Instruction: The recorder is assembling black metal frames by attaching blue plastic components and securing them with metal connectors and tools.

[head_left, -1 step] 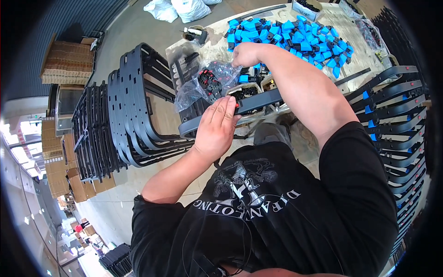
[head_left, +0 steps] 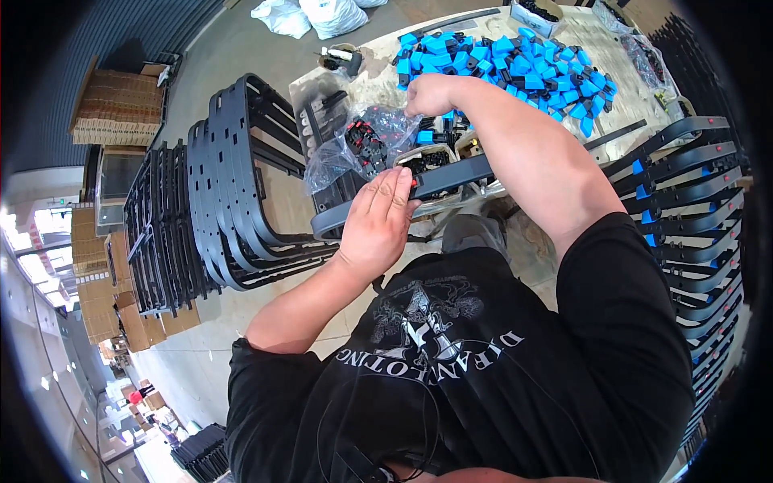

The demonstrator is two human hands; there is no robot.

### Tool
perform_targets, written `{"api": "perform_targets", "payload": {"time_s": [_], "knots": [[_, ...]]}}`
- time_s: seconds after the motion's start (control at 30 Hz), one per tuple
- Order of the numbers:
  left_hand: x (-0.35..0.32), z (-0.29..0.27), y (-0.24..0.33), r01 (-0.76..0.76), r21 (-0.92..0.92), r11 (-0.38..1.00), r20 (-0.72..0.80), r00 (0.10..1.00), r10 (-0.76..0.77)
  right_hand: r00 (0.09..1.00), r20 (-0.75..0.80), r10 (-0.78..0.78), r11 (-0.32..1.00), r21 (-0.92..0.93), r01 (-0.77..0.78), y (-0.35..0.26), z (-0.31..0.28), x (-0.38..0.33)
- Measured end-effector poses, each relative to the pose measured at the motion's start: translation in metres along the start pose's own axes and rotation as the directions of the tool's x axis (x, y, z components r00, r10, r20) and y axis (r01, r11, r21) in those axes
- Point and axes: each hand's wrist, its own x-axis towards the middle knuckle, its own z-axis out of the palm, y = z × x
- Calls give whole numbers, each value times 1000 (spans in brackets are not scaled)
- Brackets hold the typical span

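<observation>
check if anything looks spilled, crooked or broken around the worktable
Nothing looks plainly broken. The heap of blue and black plastic parts lies loose on the pale wooden tabletop, uncontained, so it could pass for a spill, though it may be deliberate. The black curved bar under the left hand shows no visible damage.

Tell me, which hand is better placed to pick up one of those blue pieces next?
Probably the right hand: it reaches out over the table, close beside the blue pieces. The left hand is farther from them and lies on the black frame.
</observation>
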Motion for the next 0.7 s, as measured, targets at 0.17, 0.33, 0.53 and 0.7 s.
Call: {"api": "perform_targets", "payload": {"time_s": [0.17,0.33,0.53,0.7], "knots": [[-4,-3,1,-20,112,993,74,997,12,1000,22,3,996,87,-5,-1,4,5],[-1,-13,-2,-7,3,1000,51,999,7,999,21,42,996,79,-44,16,6,6],[-27,-47,-31,426,39,904,169,889,-426,991,47,127,987,96,-131,4,-5,-6],[-42,-34,-30,545,132,828,125,819,-559,989,-19,146,987,-71,-147,3,-1,-8]]}}
